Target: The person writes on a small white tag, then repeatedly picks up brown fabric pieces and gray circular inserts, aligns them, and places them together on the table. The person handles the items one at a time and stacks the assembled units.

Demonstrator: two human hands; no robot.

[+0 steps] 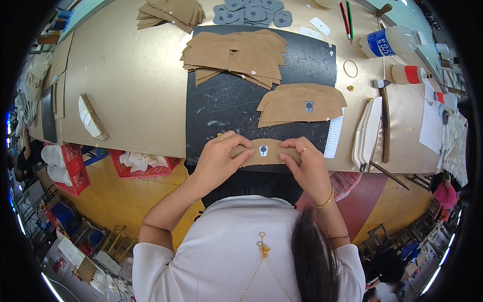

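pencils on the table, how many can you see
2: a red one and a green one, side by side between the white cards and the blue-labelled bottle; others may be hidden.

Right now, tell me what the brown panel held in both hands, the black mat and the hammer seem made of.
Brown panel: probably stiff card or fibreboard, matte; thin, flat, evenly tan.
Black mat: likely rubber or plastic, dull sheen; pale scuffs mark it.
Hammer: the handle looks wooden, brown and dull; the grey head is probably metal, though its finish is unclear.
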